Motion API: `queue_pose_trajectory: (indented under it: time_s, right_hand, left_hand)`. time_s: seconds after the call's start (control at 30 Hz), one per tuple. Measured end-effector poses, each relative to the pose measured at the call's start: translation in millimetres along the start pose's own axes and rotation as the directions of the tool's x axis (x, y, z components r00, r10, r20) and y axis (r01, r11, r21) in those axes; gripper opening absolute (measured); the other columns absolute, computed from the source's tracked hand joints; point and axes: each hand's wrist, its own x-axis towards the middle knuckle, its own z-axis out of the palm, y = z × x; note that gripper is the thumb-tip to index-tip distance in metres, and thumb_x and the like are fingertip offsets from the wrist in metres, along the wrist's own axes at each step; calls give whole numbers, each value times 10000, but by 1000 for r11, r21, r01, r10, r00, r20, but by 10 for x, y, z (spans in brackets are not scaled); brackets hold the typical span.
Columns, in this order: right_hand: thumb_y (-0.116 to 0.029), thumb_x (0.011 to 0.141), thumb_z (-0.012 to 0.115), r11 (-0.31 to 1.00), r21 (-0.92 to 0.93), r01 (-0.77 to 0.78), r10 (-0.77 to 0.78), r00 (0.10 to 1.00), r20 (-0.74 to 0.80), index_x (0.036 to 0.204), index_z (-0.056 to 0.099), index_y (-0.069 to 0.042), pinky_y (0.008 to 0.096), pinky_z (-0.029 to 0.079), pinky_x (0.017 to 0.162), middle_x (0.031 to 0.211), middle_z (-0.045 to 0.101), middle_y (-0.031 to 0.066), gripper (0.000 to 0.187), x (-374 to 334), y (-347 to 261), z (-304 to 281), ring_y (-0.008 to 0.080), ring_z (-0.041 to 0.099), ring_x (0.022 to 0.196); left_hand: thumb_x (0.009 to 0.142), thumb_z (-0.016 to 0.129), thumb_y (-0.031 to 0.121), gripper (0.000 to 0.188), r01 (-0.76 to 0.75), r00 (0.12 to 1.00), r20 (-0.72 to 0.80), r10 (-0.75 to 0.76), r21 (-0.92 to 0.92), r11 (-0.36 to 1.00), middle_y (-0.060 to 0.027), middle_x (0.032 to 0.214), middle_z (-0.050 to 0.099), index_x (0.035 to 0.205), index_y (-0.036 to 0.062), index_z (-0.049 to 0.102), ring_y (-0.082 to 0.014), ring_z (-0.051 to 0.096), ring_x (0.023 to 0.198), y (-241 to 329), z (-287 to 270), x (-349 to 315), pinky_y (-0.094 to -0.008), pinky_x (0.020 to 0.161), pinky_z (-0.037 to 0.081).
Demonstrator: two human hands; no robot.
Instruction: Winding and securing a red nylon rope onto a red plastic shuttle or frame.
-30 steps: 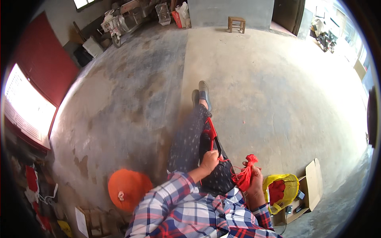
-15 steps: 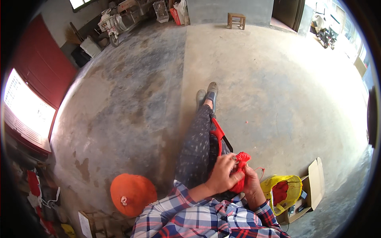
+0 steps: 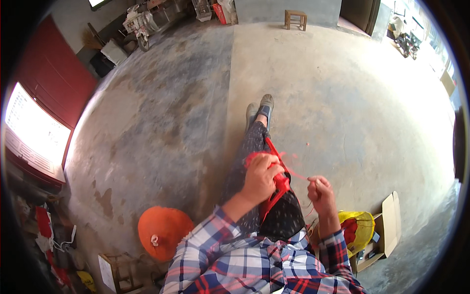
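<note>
- Left hand [image 3: 262,179] grasps red cord bundle [image 3: 281,183], four o'clock from centre.
- Right hand [image 3: 322,195], half past three from the bundle, pinches a red strand [image 3: 299,175].
- Light, even tension should prevent tangles.

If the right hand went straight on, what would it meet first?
Ahead of the right hand, the way over the pale floor looks free as far as shown, though depth is unclear.

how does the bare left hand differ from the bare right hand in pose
The bare left hand wraps around a red cord bundle; the bare right hand pinches a thin red strand at its fingertips. The left hand is over the dark speckled trousers, the right hand out to their right. Both emerge from plaid sleeves.
</note>
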Motion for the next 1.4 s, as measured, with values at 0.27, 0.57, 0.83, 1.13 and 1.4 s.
queue_pose_trajectory:
  time_s: [0.27,0.57,0.83,1.13,1.4]
  right_hand:
    - [-151,705,703,294,-932,213,-109,976,189,1068,639,-14,408,462,910,1020,618,175,394,612,406,150,366,565,1000]
    - [-111,794,667,961,-199,194,-219,969,-112,1082,593,-22,374,443,946,1167,619,118,310,-124,-304,-380,211,592,1053]
    - [-277,957,570,864,224,450,-371,872,-321,1103,524,-34,336,514,711,934,577,85,287,-825,-687,-894,183,568,854]
    - [-95,897,607,966,-256,-40,46,999,20,1128,583,-19,264,489,718,928,636,16,244,99,300,189,94,592,776]
    - [-67,844,648,921,-388,24,26,992,123,944,608,-43,218,424,645,789,566,-50,111,-495,-133,586,50,518,711]
  left_hand:
    - [719,684,111,258,316,852,340,-397,271,909,-191,911,614,933,16,576,-407,591,869,-391,510,-192,-455,764,488]
    - [754,697,41,284,403,899,226,-374,-96,910,-107,922,629,1019,-16,612,-237,616,821,-173,354,-515,-339,771,505]
    - [832,705,18,179,674,735,379,-563,-317,667,2,857,659,991,16,622,-53,583,782,-282,520,-704,-226,700,482]
    - [826,706,9,174,698,715,384,-585,-351,624,3,861,663,979,28,626,-58,587,768,-259,550,-640,-227,698,485]
    - [817,712,19,271,677,736,350,-579,-393,622,-7,915,612,1062,35,598,-77,574,826,-246,605,-656,-253,741,495]
